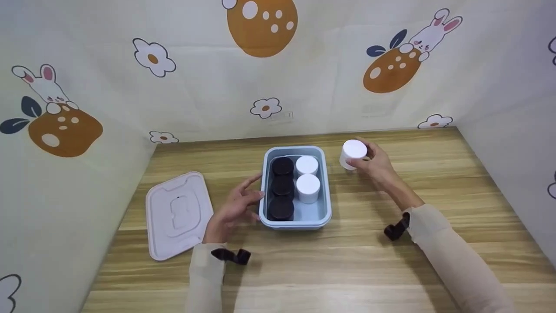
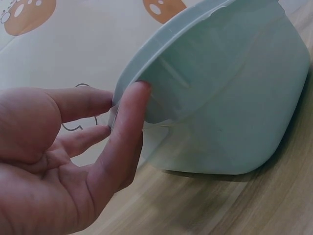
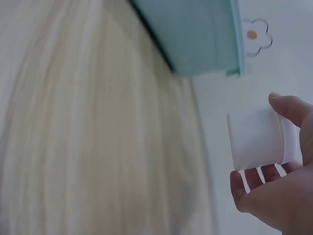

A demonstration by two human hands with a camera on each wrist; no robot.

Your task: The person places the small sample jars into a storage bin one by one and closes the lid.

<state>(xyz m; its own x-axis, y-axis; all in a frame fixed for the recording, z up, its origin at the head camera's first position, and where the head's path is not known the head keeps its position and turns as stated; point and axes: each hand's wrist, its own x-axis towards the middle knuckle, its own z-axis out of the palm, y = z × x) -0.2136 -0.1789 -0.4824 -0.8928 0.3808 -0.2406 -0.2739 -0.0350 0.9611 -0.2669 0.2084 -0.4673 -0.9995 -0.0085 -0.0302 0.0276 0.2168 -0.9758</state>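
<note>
My right hand grips a white lidded jar, thumb on one side and fingers on the other. In the right wrist view the jar lies between thumb and fingers. To its left stands a light blue bin. Inside, black-topped jars line the left side and two white jars stand on the right. My left hand touches the bin's left rim with its fingers fairly straight. In the left wrist view its fingertips rest against the rim and outer wall of the bin.
A pale lid lies flat on the wooden table, left of my left hand. A patterned sheet hangs behind the table and along both sides. A black strap piece sits at each wrist.
</note>
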